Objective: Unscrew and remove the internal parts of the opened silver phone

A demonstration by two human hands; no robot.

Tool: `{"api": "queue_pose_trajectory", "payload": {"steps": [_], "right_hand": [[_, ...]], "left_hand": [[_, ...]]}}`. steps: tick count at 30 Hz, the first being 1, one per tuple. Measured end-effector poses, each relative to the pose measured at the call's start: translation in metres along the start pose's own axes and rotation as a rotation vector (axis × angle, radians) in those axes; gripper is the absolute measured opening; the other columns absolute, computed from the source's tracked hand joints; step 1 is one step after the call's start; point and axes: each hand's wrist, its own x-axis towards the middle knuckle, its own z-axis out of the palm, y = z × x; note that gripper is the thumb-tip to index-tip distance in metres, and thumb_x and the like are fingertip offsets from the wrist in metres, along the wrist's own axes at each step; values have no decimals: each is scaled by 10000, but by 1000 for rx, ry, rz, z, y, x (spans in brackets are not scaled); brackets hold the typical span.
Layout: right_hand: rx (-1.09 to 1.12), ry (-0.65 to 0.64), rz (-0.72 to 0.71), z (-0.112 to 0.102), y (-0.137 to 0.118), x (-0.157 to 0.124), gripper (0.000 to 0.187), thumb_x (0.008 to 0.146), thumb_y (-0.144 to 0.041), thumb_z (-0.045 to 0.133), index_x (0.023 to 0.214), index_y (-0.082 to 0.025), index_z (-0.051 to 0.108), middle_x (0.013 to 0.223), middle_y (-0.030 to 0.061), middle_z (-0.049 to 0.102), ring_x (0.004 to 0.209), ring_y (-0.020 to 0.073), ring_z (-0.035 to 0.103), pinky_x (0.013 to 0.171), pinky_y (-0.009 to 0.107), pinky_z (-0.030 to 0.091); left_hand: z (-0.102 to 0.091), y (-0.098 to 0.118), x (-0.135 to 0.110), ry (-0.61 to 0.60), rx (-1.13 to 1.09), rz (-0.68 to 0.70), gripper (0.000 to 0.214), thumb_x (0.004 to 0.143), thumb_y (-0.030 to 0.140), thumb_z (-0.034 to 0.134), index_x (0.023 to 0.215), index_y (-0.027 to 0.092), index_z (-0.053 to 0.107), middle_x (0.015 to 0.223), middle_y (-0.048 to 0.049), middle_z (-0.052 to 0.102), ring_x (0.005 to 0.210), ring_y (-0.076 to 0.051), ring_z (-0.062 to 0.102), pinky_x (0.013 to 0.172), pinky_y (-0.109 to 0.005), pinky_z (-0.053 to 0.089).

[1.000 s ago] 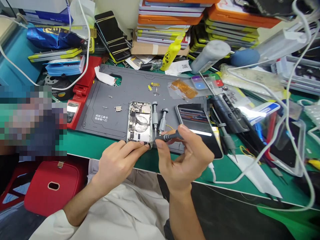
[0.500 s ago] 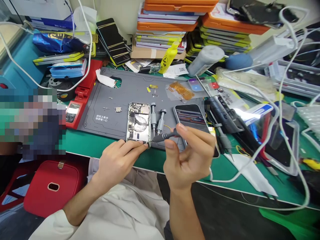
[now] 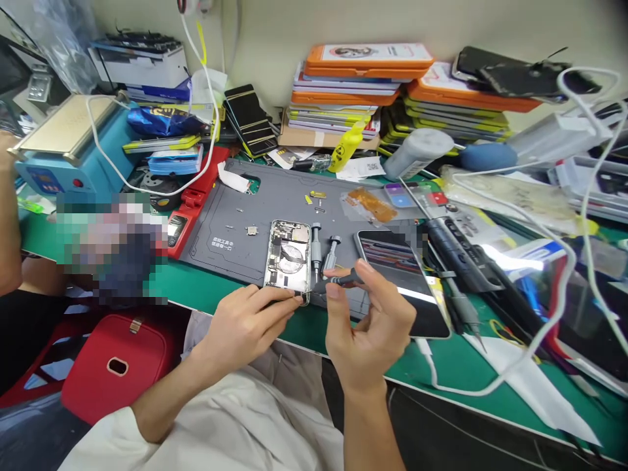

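An opened phone with its insides showing lies on a grey work mat. My left hand rests at the phone's near end, fingers closed on its lower edge. My right hand pinches a small dark screwdriver, whose tip points left toward the phone's near right corner. Two grey screwdrivers lie on the mat just right of the phone. A detached phone screen lies further right, partly behind my right hand.
Stacked orange and yellow cases line the back wall. A blue machine stands at the left, a red device beside the mat. White cables loop across the right side. A red stool sits below the table edge. Another person's arm shows at far left.
The camera view has tilted up and shifted, showing more of the back wall. Both hands stay at the phone's near end; my right hand still holds the screwdriver there.
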Motion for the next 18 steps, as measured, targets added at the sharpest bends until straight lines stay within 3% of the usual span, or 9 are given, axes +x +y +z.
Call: {"api": "queue_pose_trajectory", "payload": {"steps": [4,7,13,18], "right_hand": [[-94,12,-100,1,-3,4,690,984,-80,782,1596,-311,564,1234,67,820,1023,233,827,887,392,690],[-93,-16,-106,0,-6,6,681,1004,-84,754,1612,-305,542,1190,62,834,999,233,825,874,403,696],[-107,-25,-2,0,-8,3,713,1013,-92,748,1651,-314,521,1265,88,816,941,207,797,826,367,688],[-82,-28,6,-1,-6,-1,759,1000,-70,749,1673,-323,504,1324,101,794,939,197,786,837,360,675]], "left_hand": [[-27,-19,2,133,55,-141,188,1146,174,637,1240,202,798,1174,-38,863,1041,-164,809,987,-292,621],[-44,-41,6,172,432,-307,163,1112,294,728,1214,207,820,1112,-68,827,1026,-235,784,914,-352,604],[-49,-66,13,74,575,-256,156,1135,266,681,1044,227,802,1017,-26,822,908,-216,750,804,-346,532],[-49,-53,13,18,568,-200,128,1143,206,608,1051,201,697,1028,-57,781,916,-222,741,774,-328,500]]}}
